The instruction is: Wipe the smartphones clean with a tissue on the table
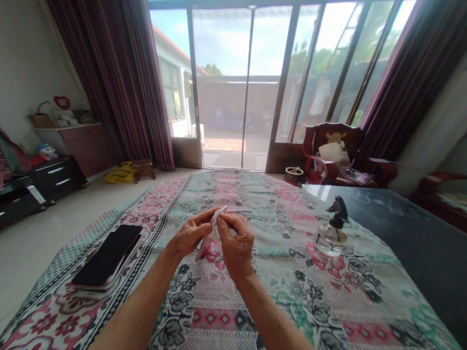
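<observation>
Above the middle of the table, my left hand (pixel 193 233) and my right hand (pixel 236 242) meet with fingers bent and pressed together. Between the fingertips of both hands is a small, crumpled pale cloth or tissue (pixel 216 225); its exact kind I cannot make out. A pinkish, flap-like end hangs below the fingers, and part of it is covered by them. On the right stands a clear spray bottle (pixel 330 245) with a black trigger head, apart from my right hand. To the left of my left forearm lies a stack of flat, dark-covered books (pixel 112 253).
A patterned tablecloth (pixel 236 338) with flowers covers the table. Against its right side is a dark, glossy surface (pixel 416 235). Beyond it stands a red wooden chair (pixel 333 148). Black drawers (pixel 57 176) and a yellow bag (pixel 121 172) are on the left, and glass doors stand ahead.
</observation>
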`<state>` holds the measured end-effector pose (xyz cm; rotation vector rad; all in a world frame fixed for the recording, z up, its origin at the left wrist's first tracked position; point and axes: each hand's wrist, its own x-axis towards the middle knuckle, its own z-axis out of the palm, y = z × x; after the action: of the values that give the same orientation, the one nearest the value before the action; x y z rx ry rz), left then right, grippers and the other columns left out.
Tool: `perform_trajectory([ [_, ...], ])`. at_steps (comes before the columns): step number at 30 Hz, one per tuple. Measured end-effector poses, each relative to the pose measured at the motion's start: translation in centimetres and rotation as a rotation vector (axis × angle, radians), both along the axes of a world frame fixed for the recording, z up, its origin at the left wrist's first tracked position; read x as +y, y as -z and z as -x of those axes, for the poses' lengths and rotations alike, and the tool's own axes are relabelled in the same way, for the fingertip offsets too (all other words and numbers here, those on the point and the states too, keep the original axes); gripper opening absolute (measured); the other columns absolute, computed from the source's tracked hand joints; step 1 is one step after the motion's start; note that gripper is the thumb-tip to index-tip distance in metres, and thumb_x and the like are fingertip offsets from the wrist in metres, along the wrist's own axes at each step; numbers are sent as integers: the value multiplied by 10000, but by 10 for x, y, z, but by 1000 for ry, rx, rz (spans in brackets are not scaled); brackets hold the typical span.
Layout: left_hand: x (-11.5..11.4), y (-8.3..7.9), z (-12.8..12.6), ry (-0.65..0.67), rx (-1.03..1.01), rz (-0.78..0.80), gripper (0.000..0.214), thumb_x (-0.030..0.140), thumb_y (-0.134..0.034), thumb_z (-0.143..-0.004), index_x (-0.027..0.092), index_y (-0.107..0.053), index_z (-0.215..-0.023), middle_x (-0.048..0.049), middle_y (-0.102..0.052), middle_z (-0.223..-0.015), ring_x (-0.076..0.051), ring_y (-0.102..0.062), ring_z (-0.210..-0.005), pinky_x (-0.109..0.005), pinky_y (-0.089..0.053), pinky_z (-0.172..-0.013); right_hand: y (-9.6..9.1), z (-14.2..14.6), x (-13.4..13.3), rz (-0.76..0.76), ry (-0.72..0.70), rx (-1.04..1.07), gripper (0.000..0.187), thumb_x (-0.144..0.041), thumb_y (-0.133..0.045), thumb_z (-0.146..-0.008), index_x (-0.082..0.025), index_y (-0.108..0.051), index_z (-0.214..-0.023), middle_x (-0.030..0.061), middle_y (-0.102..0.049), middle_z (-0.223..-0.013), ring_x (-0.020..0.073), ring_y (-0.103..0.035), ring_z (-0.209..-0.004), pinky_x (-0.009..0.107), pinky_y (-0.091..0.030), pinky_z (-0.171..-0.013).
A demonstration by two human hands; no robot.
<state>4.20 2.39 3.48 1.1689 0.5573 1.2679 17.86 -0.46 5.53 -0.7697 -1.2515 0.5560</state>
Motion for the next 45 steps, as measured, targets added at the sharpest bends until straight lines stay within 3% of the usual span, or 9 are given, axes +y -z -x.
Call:
perform_trajectory([
  [9,-1,1,1,-8,13,43,605,324,-830,-604,189,-666,-1170,-79,-707,-1059,-178,-645,-847,-218,-482,-707,36,5,2,79,-60,-63,116,-285,-614,-802,-201,-690,-774,27,-676,-766,169,-615,-745,299,-475,-730],
  [13,0,1,1,1,9,30,600,331,-842,-590,183,-680,-1148,-75,-718,-1009,-156,-642,-788,-196,-479,-668,22,1,2,96,-39,-23,136,-303,-610,-807,-194,-691,-803,26,-688,-774,166,-625,-736,290,-483,-713],
  [19,-1,0,-1,14,-16,20,588,362,-847,-582,206,-692,-1128,-48,-725,-950,-158,-650,-807,-202,-484,-712,-1,-2,-4,-1,-8,-17,95,-267,-618,-797,-205,-689,-802,17,-686,-788,159,-628,-766,282,-486,-742],
  [23,-2,-1,1,9,12,19,582,353,-835,-604,197,-684,-1144,-57,-718,-987,-168,-647,-845,-209,-479,-731,6,0,-3,-31,23,-69,76,-258,-621,-792,-217,-683,-777,23,-681,-795,167,-623,-785,297,-485,-766],
  [31,1,3,10,17,18,20,671,384,-821,-638,174,-619,-1242,-96,-712,-1032,-186,-649,-810,-228,-479,-690,36,-4,15,126,-23,-62,166,-326,-609,-807,-187,-699,-822,42,-703,-804,180,-640,-763,309,-499,-741],
  [38,2,4,9,14,12,18,644,377,-825,-634,179,-637,-1217,-65,-724,-954,-145,-639,-739,-196,-467,-640,10,-2,5,44,-16,-7,141,-316,-610,-813,-197,-686,-821,27,-686,-795,162,-626,-760,284,-496,-733],
  [45,-1,-2,2,-27,63,11,647,394,-843,-585,186,-667,-1172,-81,-713,-1037,-228,-645,-932,-260,-481,-772,2,1,-2,-21,-1,-18,93,-273,-612,-794,-218,-674,-751,13,-675,-765,161,-615,-751,290,-486,-739],
])
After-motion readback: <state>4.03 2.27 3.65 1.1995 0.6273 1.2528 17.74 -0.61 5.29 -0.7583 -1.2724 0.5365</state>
